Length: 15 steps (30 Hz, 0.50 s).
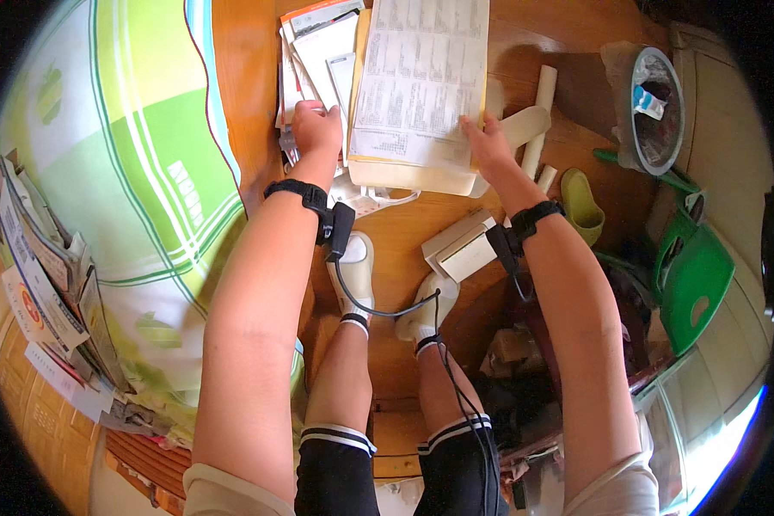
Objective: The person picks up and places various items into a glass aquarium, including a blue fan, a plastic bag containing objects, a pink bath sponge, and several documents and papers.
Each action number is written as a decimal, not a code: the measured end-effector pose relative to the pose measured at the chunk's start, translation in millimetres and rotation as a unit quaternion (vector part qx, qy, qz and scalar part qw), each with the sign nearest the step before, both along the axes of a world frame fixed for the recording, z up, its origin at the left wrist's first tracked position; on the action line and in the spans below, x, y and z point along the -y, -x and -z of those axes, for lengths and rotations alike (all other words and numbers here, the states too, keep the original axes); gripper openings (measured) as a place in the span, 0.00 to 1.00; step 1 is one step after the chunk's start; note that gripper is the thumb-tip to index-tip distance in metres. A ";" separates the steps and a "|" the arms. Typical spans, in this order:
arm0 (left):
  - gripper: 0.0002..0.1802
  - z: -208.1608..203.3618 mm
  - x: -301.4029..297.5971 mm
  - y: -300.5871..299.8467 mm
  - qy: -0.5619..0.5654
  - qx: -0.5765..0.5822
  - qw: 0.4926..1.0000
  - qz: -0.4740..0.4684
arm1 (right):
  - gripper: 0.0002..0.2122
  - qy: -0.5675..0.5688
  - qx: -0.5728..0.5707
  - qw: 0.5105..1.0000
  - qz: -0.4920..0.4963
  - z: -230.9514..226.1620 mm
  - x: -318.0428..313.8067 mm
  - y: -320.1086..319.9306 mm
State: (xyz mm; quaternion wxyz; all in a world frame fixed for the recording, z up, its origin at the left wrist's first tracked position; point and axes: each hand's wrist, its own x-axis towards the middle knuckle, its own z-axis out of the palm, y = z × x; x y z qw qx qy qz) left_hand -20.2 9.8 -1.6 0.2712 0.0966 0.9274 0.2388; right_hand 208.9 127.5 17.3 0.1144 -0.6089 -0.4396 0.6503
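Observation:
A printed white sheet (421, 82) covered in small text columns lies over a yellowish folder (404, 175). My right hand (490, 144) grips the right edge of the sheet and folder, thumb on top. My left hand (316, 129) is closed, its fingers curled beside the folder's left side. It is over a pile of booklets and papers (316, 52) in white, red and orange. What its fingers pinch, if anything, is hidden. Black straps with small black devices (340, 230) circle both wrists.
White paper rolls (538, 120) and a green slipper (582, 206) lie on the wooden floor. A bin (660, 142), a green plastic stool (697, 284) and a white box (464, 245) stand right. Left are a checked cloth (146, 129) and stacked papers (39, 301). A cable hangs between my arms.

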 end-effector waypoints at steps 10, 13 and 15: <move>0.26 -112.7 -8.4 -49.0 -0.122 0.231 0.965 0.033 | 0.17 0.074 -0.075 0.994 0.025 -125.4 9.1 -32.1; 0.23 -165.0 -8.9 -57.8 -0.245 0.244 0.938 0.033 | 0.18 0.065 -0.141 0.988 0.026 -176.8 4.5 -43.0; 0.19 -207.5 -11.6 -67.9 -0.236 0.265 0.934 0.040 | 0.18 0.025 -0.160 0.987 0.005 -214.4 3.6 -55.7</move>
